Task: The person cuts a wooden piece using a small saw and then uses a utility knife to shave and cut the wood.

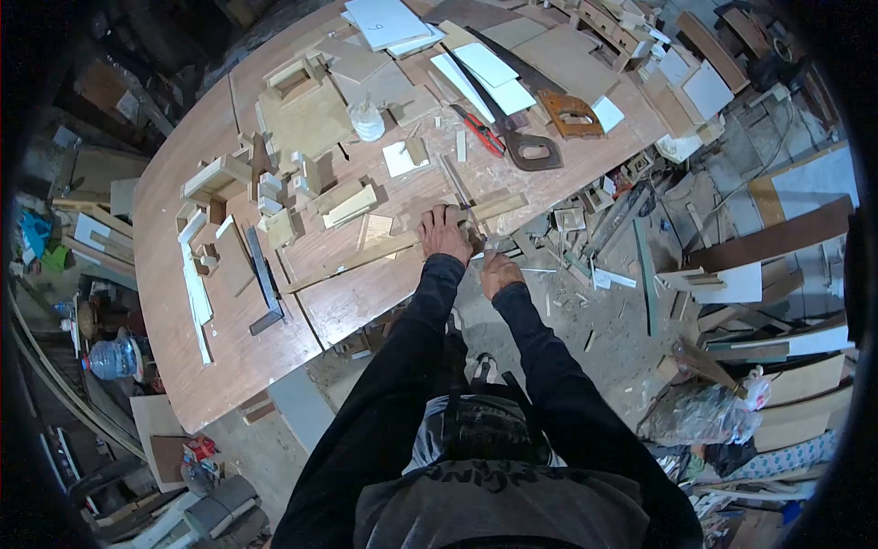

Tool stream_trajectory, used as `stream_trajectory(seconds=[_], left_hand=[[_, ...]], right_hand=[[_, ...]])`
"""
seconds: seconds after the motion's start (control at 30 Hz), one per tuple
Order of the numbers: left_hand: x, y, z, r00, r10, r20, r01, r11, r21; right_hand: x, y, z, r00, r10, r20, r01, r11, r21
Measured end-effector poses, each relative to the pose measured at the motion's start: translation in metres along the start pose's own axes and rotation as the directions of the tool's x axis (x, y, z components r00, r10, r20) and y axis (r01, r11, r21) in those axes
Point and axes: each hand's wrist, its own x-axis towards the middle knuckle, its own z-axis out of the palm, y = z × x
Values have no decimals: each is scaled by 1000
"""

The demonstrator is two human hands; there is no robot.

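Note:
My left hand (445, 233) presses down on a long wooden strip (357, 263) near the table's edge, its fingers curled over it. The strip runs along the edge, and its right end (501, 206) shows past the hand. Lower and to the right, beyond the tabletop, my right hand (499, 272) is closed round the near end of a narrow saw (459, 186). Its thin blade crosses the strip beside my left fingers; the handle is mostly hidden in my fist. Short wood pieces (349, 207) and a small patterned block (375, 231) lie close to the strip.
On the table (366, 306) are a handsaw with a dark handle (534, 152), another with a wooden handle (572, 115), red pliers (479, 134), a plastic container (366, 121) and a try square (262, 279). Offcuts (585, 240) litter the floor to the right.

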Motion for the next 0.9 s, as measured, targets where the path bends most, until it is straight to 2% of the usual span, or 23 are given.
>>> stream_trajectory(seconds=[0.07, 0.13, 0.2, 0.23, 0.3, 0.33, 0.37, 0.4, 0.47, 0.5, 0.57, 0.67, 0.7, 0.77, 0.87, 0.9], left_hand=[[-4, 5, -2, 998, 46, -48, -45, 999, 23], [-4, 9, -14, 1000, -15, 3, 15, 1000, -19], [-6, 8, -11, 1000, -8, 6, 9, 1000, -16], [-3, 8, -12, 1000, 1, 7, -1, 1000, -9], [-2, 5, -17, 999, 6, 35, -6, 1000, 3], [-4, 8, -17, 998, 10, 64, -11, 1000, 12], [-6, 6, -14, 998, 11, 70, -13, 1000, 18], [-6, 1, -9, 999, 17, 36, -18, 999, 29], [-6, 2, -3, 1000, 21, -2, -21, 999, 28], [-2, 2, -4, 999, 23, 26, -24, 999, 29], [-5, 1, -7, 998, 14, 59, -16, 999, 28], [-5, 1, -11, 995, 16, 100, -19, 999, 29], [-3, 2, -11, 996, 15, 93, -16, 1000, 15], [-3, 5, -9, 996, 11, 92, -11, 1000, 2], [-5, 6, -9, 998, -15, 57, 13, 1000, 28], [-3, 4, -7, 999, -5, 50, 3, 999, 44]], right_hand=[[-8, 5, 0, 987, 107, 116, -114, 992, 59], [-47, 10, -2, 965, 156, 210, -165, 986, 24], [-80, -1, -30, 902, 311, 300, -346, 936, 68], [-75, -4, -34, 905, 307, 295, -341, 938, 69], [-65, -11, -35, 883, 399, 249, -443, 883, 154], [-17, -15, -32, 912, 333, 240, -390, 884, 257], [-3, 20, 30, 998, -34, 53, 34, 999, 3], [-6, 15, 26, 998, -29, 47, 28, 1000, 12], [-24, 0, -11, 993, 117, 12, -115, 950, 290], [-41, -11, -30, 962, 230, 146, -259, 938, 231], [-79, -9, -32, 908, 343, 240, -366, 929, 59], [-79, -6, -27, 904, 329, 274, -355, 934, 48], [-60, -8, -29, 911, 335, 242, -364, 927, 87], [-17, -1, -6, 985, 142, 94, -149, 987, 64], [-19, -6, -16, 973, 193, 130, -214, 961, 176], [-36, -2, -8, 972, 207, 108, -219, 968, 119]])
